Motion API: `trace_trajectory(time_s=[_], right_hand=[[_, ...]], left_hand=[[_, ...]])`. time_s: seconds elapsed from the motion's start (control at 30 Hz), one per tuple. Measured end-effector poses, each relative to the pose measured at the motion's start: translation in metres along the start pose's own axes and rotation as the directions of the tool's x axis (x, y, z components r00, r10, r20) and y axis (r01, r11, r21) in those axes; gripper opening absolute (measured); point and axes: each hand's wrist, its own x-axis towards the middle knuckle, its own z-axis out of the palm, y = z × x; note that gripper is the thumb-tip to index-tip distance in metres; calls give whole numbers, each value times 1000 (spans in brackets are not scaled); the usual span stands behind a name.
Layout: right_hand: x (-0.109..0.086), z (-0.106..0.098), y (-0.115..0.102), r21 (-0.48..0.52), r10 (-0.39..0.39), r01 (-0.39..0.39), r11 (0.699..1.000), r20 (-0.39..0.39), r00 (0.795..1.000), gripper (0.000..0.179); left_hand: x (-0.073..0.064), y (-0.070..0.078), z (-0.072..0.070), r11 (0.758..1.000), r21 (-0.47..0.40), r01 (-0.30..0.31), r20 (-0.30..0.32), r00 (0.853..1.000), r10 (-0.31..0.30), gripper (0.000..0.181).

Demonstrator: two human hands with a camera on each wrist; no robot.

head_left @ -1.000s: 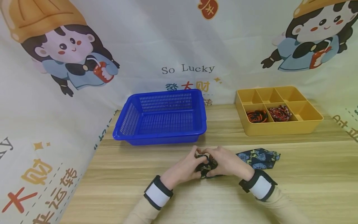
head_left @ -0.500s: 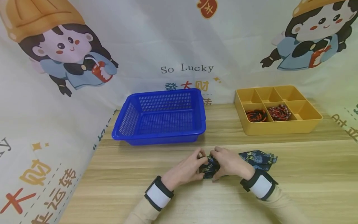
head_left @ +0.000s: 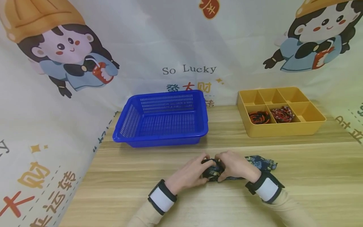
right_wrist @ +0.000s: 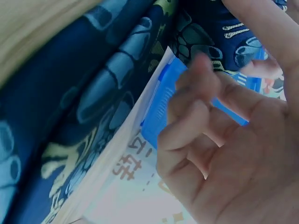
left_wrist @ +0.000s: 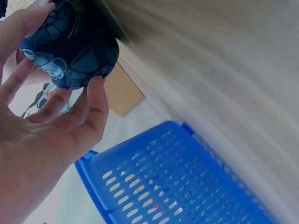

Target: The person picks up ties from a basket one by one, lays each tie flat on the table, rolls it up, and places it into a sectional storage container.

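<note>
A dark blue necktie with a blue and yellow floral pattern is partly wound into a roll (head_left: 213, 172) on the wooden table. Its unrolled tail (head_left: 261, 163) stretches out to the right, past the right hand. My left hand (head_left: 191, 173) grips the roll's left side, and in the left wrist view its fingertips press the roll's (left_wrist: 77, 56) patterned outer layer. Curled over the right side of the roll is my right hand (head_left: 234, 164), thumb toward the near edge. The right wrist view has the flat tail (right_wrist: 98, 88) leading up to the roll (right_wrist: 210, 35).
A blue perforated basket (head_left: 167, 140) stands behind the left hand. At the back right is a yellow box (head_left: 286, 130) with several compartments; two front ones hold a rolled orange-and-black tie (head_left: 259, 117) and a rolled red patterned tie (head_left: 283, 114). A printed cloth (head_left: 141, 47) hangs behind.
The necktie's tail has drawn in to the left, and less of it lies past the right hand. Both hands shifted slightly right around the roll, which has turned between the fingers.
</note>
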Motion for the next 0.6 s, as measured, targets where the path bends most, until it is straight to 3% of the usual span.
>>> trace_trajectory(time_s=[0.1,0.23,0.43,0.6], right_hand=[[-2,-3,3,65,-54,53,996,12,998,61],[-3,-4,0,50,-74,75,996,-33,997,61],[0,1,-1,-37,-6,4,999,-60,998,47],[-1,-3,1,3,4,-4,1000,-17,1000,58]], left_hand=[[-1,0,-3,999,38,8,-10,1000,-7,42],[-1,0,-6,997,74,-18,-43,999,21,39],[-3,-1,-3,1000,-3,20,-52,998,-20,48],[-2,-1,-3,1000,5,-5,-77,997,5,41]])
